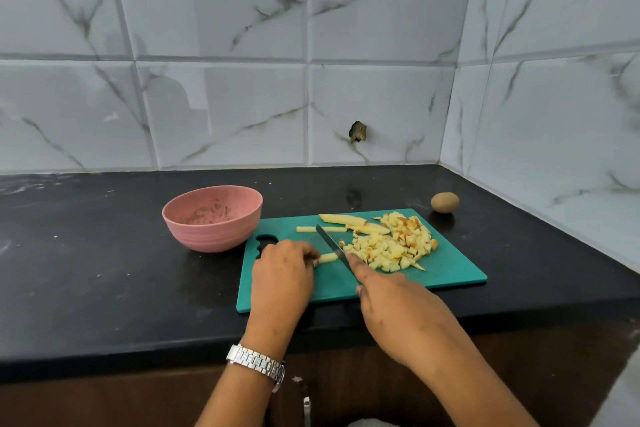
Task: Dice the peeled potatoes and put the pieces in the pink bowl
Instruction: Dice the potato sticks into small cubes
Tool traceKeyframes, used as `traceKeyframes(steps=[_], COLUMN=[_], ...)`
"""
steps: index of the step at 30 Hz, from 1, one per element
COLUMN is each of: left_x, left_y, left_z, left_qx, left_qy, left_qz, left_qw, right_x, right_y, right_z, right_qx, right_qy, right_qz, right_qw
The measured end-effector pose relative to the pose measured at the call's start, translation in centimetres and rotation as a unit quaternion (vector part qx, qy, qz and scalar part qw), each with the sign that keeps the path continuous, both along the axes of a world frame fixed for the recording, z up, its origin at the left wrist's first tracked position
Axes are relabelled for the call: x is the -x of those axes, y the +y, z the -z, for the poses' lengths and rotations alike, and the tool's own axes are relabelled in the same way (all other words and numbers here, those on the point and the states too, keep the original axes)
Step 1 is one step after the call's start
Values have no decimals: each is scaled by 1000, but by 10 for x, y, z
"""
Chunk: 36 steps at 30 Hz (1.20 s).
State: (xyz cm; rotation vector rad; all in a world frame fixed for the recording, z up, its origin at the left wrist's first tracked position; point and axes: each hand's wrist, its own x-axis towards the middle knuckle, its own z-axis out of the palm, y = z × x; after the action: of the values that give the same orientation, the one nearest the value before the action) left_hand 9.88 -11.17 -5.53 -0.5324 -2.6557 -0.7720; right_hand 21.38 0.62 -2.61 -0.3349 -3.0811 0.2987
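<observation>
A: Start nearest. What are the hands doing?

B: The left hand [282, 274], the one with the metal watch [256, 362] on its wrist, has its fingers curled down onto one end of a potato stick [328, 257], pinning it to the green cutting board [450, 276]. The right hand [398, 308] grips the knife [330, 246]. The handle is hidden under the palm and the forefinger lies along the blade's back. The blade crosses the board at a slant, just beside the free end of that stick.

A: So mid-cut?

B: I judge so: the stick is being chopped crosswise into cubes.

A: What is done already?

B: A good heap of diced potato [391, 248] sits on the board just right of the blade.

A: And what is left?

B: Beyond the knife tip lies another thin stick [334, 229], and behind it a couple of longer uncut slices [341, 219]. Those need dicing. Then everything has to go into the pink bowl [211, 236], which stands on the black counter [104, 270] just beside the board's far left corner. It shows only specks inside, no cubes.

A: Anything further back?

B: One small brown potato [445, 202], apparently unpeeled, near the board's far right corner, in front of the tiled wall [346, 45].
</observation>
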Motion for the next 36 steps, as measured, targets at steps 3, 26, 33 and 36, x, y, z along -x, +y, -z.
traceKeyframes(steps=[3,26,33,36], left_x=[-1,-2,-2,-2], left_y=[0,-3,-3,-8], left_z=[0,3,4,5], left_qx=[9,-98,-139,-175], left_qy=[1,-9,-24,-21], left_qz=[1,22,32,49], left_qw=[1000,995,989,983], right_x=[-3,-3,3,0], right_y=[-4,-11,-19,-18], right_z=[2,1,5,2], right_qx=[-7,-40,-47,-45], right_qy=[-19,17,-9,8], right_qz=[-6,-20,-15,-18], right_qw=[1000,999,999,999])
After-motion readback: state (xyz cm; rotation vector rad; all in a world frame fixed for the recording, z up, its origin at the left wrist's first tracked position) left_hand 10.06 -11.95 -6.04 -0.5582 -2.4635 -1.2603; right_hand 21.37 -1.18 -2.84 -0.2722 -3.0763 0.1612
